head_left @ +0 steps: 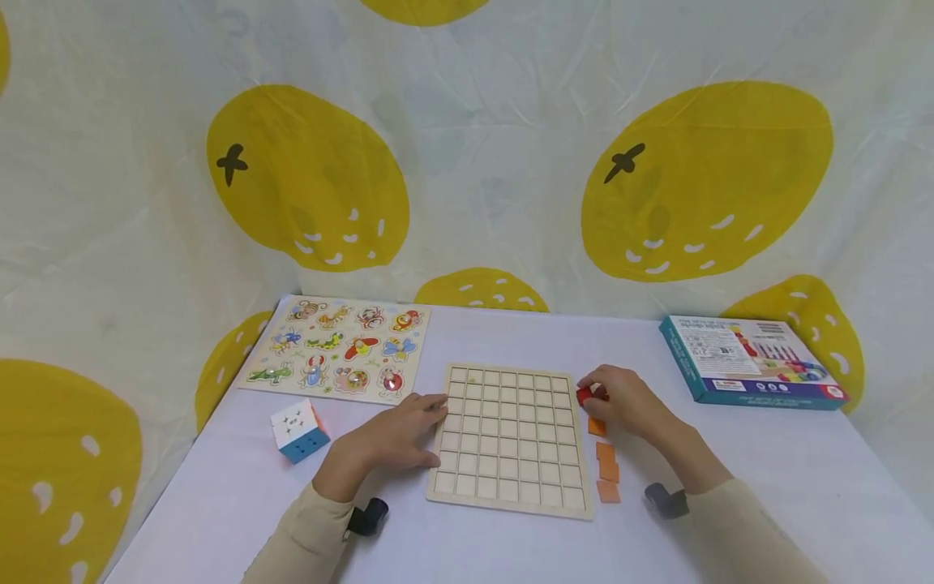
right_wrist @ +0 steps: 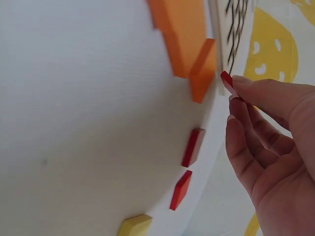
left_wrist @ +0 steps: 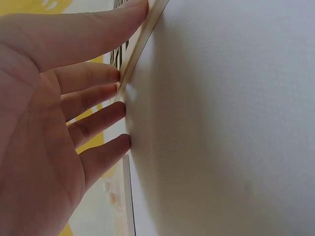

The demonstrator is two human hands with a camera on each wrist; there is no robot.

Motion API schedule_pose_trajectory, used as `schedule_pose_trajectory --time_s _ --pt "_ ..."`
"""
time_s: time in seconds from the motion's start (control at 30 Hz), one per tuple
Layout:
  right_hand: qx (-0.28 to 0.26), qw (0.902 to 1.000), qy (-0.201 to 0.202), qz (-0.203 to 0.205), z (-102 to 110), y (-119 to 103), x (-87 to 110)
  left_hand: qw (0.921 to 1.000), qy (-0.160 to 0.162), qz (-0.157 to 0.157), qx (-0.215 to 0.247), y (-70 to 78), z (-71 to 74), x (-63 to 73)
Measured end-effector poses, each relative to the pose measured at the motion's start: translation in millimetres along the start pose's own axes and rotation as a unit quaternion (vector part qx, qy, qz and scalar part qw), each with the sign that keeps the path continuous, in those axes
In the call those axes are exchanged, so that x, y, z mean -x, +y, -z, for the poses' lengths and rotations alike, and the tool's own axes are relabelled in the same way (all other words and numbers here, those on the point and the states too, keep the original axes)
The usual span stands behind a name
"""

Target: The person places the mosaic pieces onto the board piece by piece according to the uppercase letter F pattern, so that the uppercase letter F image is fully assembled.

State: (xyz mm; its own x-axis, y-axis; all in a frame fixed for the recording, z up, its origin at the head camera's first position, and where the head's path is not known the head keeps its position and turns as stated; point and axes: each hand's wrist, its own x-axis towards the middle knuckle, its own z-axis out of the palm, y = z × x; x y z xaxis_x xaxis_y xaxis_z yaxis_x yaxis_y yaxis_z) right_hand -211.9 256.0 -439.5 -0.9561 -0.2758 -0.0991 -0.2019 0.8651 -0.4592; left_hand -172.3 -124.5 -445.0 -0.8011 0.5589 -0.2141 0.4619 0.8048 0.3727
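One red tile (right_wrist: 227, 79) tilts in the right wrist view, pinched between thumb and fingers of the right hand (right_wrist: 275, 147), just beside the grid board (right_wrist: 222, 24), two other red tiles (right_wrist: 193, 147) lying near on the white table (right_wrist: 74, 98)! Head view: that hand arches beside the board's right edge, next to the orange tiles (head_left: 606, 453), forearm slanting in from lower right! Left wrist view: the left hand (left_wrist: 49, 118) spreads its fingers, gripping nothing, thumb against the board's edge

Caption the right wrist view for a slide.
Right hand's grip pinching a red tile near the wooden board, with orange tiles, two more red tiles and a yellow piece nearby.
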Motion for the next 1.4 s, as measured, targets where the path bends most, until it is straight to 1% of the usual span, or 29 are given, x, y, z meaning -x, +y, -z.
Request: schedule_pose_trajectory --time_s 0.1,0.17,0.27,0.43,0.5,0.67,0.8,1.07,1.2,1.33,1.4 --pt "-0.013 0.9998 0.012 0.012 4.4 -5.3 -2.2 1.0 0.001 -0.001 0.001 0.1 0.6 0.3" --pt "-0.016 0.9991 0.023 0.031 6.0 -9.9 -5.1 1.0 0.002 -0.003 0.003 0.2 0.8 0.2" --pt "-0.018 0.9964 0.036 0.075 6.4 -19.5 -10.5 1.0 0.002 -0.004 0.007 -0.2 0.9 -0.4" --pt "-0.025 0.9896 0.041 0.136 2.2 -40.1 -20.7 1.0 0.002 -0.003 0.006 -1.2 0.1 -1.0" --pt "-0.026 0.9871 0.042 0.152 -0.8 -47.6 -24.2 1.0 0.001 -0.004 0.003 -1.7 -0.7 -1.1" --pt "-0.04 0.9832 0.037 0.174 -8.0 -65.7 -31.2 1.0 0.0 -0.007 -0.007 -2.6 -1.9 -2.3" --pt "-0.054 0.9824 0.032 0.176 -15.9 -78.0 -38.1 1.0 0.002 -0.005 -0.008 -1.7 -0.4 -2.5" --pt "-0.077 0.9844 0.007 0.158 -35.3 -93.2 -49.0 1.0 0.001 0.002 0.007 0.3 3.3 -1.5" --pt "-0.063 0.987 0.008 0.147 -43.6 -94.4 -53.0 1.0 0.001 0.0 0.007 -0.7 2.9 -2.1" --pt "-0.047 0.9915 0.012 0.121 -48.9 -95.3 -55.0 1.0 0.005 -0.005 0.006 -1.0 2.2 -2.6" --pt "-0.047 0.9931 0.011 0.107 -50.0 -96.3 -54.6 1.0 0.006 -0.005 0.003 -1.4 1.6 -2.9"
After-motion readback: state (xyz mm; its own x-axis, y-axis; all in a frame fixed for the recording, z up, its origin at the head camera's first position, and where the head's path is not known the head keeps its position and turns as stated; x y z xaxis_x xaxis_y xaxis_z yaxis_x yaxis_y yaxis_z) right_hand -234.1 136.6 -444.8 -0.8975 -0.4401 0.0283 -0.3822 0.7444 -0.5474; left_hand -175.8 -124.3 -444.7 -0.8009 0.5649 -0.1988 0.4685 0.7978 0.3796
